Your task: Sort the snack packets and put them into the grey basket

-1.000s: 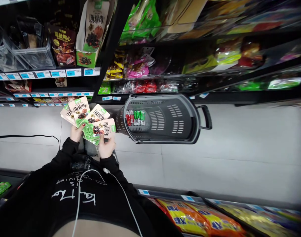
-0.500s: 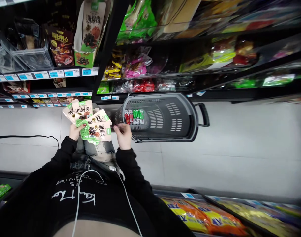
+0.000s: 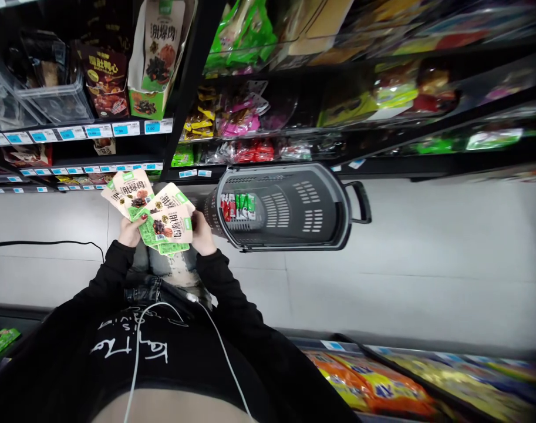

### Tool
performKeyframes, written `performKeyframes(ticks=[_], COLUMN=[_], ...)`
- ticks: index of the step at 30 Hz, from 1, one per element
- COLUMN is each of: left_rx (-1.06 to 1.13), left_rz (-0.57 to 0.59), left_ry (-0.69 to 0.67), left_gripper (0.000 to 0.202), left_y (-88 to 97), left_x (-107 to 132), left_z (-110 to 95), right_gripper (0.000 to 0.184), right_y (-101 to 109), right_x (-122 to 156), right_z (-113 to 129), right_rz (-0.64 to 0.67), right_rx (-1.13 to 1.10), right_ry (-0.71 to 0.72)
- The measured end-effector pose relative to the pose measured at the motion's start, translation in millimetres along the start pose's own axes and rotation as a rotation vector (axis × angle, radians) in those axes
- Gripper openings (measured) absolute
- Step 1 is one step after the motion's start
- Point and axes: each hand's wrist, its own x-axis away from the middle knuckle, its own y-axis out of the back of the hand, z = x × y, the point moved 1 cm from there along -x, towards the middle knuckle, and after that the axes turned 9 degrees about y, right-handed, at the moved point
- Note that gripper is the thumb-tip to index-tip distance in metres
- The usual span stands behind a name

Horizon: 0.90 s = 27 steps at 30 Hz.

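My left hand (image 3: 129, 230) grips a fan of several small cream-and-green snack packets (image 3: 151, 211) held in front of me. My right hand (image 3: 203, 234) is closed on the right edge of the front packet. A dark grey shopping basket (image 3: 338, 232) stands on the floor just right of my hands, with a few red and green packets (image 3: 238, 206) at its near end. The same snack's open display box (image 3: 155, 56) stands on the shelf above my left hand.
Black shelves (image 3: 179, 126) with blue price tags and bagged snacks run along the far side of a pale tiled aisle. A black cable (image 3: 43, 242) lies on the floor at left. Orange and yellow bags (image 3: 364, 390) fill a low bin at bottom right.
My right hand left the fan and reached toward the basket's near end, then came back to the front packet. The fan of packets shifted slightly left and up.
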Motion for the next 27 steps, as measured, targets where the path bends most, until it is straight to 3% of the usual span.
performKeyframes(ticks=[5,8,12,15,20,27], left_rx=[0.09,0.129,0.128,0.135,0.132,0.178], left_rz=[-0.109,-0.154,-0.046,0.016,-0.014,-0.135], left_ry=[-0.154,-0.155,0.027,0.071,0.111,0.081], left_gripper=[0.04,0.037,0.037,0.039,0.033,0.03], left_y=[19.0,29.8,27.2,15.4,3.8,16.3], left_x=[0.6,-1.3,-5.2,-6.6,-8.5,-14.5], left_z=[-24.8,-29.5,-15.6,-2.5,9.8,8.6], right_gripper=[0.068,0.071,0.074,0.078,0.079,0.07], right_y=[1.4,0.6,-0.7,-0.7,2.7,9.4], right_x=[13.2,18.0,19.2,20.3,27.5,39.3], right_z=[-0.3,-3.8,-8.1,-8.9,-1.5,14.6], right_rz=[0.004,0.012,0.025,0.026,0.028,0.039], right_rx=[-0.115,-0.224,-0.24,-0.185,-0.223,-0.217], right_ry=[-0.096,-0.114,-0.116,-0.11,-0.076,-0.153])
